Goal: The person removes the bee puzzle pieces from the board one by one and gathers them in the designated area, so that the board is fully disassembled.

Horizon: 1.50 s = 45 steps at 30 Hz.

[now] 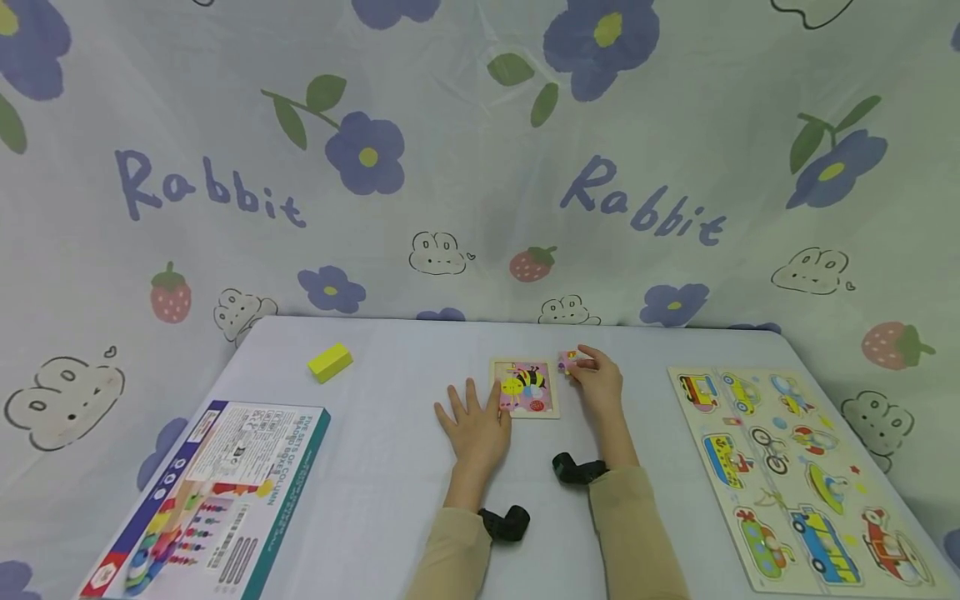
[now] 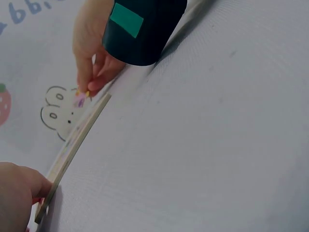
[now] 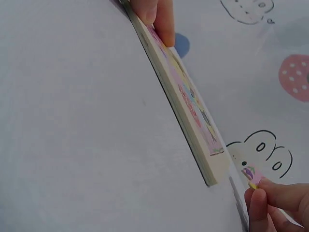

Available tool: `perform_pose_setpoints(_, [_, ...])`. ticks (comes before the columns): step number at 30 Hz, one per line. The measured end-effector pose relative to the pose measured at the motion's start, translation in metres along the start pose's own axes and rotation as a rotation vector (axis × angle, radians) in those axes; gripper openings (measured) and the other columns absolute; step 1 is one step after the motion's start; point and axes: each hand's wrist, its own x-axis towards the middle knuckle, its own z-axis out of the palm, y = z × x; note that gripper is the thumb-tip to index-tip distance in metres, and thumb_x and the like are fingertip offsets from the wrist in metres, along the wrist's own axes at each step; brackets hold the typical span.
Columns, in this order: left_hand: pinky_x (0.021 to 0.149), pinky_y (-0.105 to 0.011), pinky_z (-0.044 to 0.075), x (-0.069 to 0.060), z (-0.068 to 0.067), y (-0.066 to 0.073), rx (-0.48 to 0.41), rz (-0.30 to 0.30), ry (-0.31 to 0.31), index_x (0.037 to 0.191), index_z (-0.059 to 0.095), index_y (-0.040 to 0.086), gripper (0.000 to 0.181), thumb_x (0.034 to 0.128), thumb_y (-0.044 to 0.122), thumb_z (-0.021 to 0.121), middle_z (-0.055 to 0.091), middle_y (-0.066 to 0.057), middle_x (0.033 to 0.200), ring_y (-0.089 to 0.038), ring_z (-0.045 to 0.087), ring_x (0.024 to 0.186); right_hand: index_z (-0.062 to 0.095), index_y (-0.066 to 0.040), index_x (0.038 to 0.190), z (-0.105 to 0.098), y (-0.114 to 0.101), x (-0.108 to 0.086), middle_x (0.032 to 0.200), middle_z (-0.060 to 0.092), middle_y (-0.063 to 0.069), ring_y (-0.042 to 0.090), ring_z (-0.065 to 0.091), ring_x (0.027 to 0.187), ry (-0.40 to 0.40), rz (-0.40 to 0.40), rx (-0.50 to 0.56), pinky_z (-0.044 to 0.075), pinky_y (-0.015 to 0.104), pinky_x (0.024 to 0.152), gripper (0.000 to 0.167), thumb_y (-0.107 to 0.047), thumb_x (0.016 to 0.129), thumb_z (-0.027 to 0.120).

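Observation:
A small square wooden puzzle [image 1: 536,406] with a bee picture on pink lies at the middle of the table. My left hand [image 1: 476,427], fingers spread, rests on its left edge with thumb and index finger at the frame. Just right of the puzzle, my right hand [image 1: 598,387] pinches a small pink piece [image 1: 566,360] between thumb and fingers. In the right wrist view that piece [image 3: 250,175] shows purple and yellow marks, held apart from the puzzle [image 3: 193,121]. The left wrist view shows the puzzle edge-on [image 2: 72,152].
A yellow block [image 1: 330,363] lies at the back left. A boxed toy set [image 1: 225,492] is at the front left. A large vehicle puzzle board [image 1: 802,483] lies on the right. Behind the white table hangs a patterned cloth [image 1: 465,167].

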Motion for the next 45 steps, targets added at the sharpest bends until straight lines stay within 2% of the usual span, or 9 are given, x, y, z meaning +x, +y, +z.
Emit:
perform_pose_setpoints(4, [0.104,-0.065,-0.003,0.0002,-0.0002,-0.0007,0.005,0.000,-0.001,0.141,0.040,0.027,0.049,0.0928,0.036,0.045,0.023,-0.020,0.149,-0.047,0.006,0.137,0.057,-0.003,0.122,-0.0015,0.0016,0.0000,0.098,0.061,0.016,0.010,0.059,0.067,0.033,0.019,0.021,0.050,0.016,0.061,0.038,-0.005,0.085,0.064])
perform_pose_setpoints(14, [0.103,-0.065,-0.006,0.0010,0.0006,-0.0010,-0.004,0.002,-0.015,0.142,0.039,0.028,0.050,0.0930,0.036,0.045,0.021,-0.019,0.150,-0.047,0.004,0.137,0.060,-0.001,0.117,-0.0025,0.0042,0.0004,0.096,0.060,0.015,0.007,0.058,0.063,0.067,0.003,-0.062,0.048,0.013,0.056,0.032,-0.006,0.085,0.063])
perform_pose_setpoints(27, [0.103,-0.065,-0.007,0.0011,0.0041,-0.0018,0.004,0.008,-0.012,0.142,0.037,0.028,0.050,0.0933,0.036,0.044,0.020,-0.020,0.150,-0.047,0.003,0.137,0.059,0.002,0.118,-0.0049,0.0057,-0.0009,0.092,0.058,0.014,0.003,0.058,0.057,0.085,-0.003,-0.054,0.046,0.013,0.052,0.033,-0.005,0.086,0.061])
perform_pose_setpoints(35, [0.102,-0.066,-0.005,0.0001,0.0052,-0.0024,-0.015,0.031,0.020,0.141,0.040,0.026,0.049,0.0929,0.034,0.044,0.022,-0.022,0.149,-0.048,0.005,0.136,0.059,0.005,0.116,-0.0038,0.0050,-0.0002,0.089,0.054,0.013,0.004,0.056,0.056,0.102,-0.017,-0.021,0.047,0.012,0.052,0.033,-0.002,0.084,0.061])
perform_pose_setpoints(40, [0.102,-0.066,-0.005,-0.0003,0.0052,-0.0022,-0.021,0.036,0.029,0.141,0.041,0.026,0.049,0.0928,0.034,0.045,0.023,-0.022,0.148,-0.049,0.006,0.136,0.059,0.002,0.118,-0.0025,0.0013,-0.0008,0.092,0.054,0.013,0.007,0.057,0.061,0.086,-0.005,-0.003,0.047,0.012,0.053,0.033,-0.003,0.085,0.060])
perform_pose_setpoints(45, [0.102,-0.066,-0.005,-0.0003,0.0055,-0.0020,-0.023,0.034,0.032,0.141,0.041,0.025,0.049,0.0925,0.033,0.045,0.023,-0.022,0.148,-0.049,0.005,0.136,0.060,0.000,0.118,0.0007,-0.0036,-0.0021,0.092,0.057,0.013,0.010,0.057,0.063,0.058,-0.028,-0.010,0.048,0.013,0.054,0.033,-0.006,0.086,0.062])
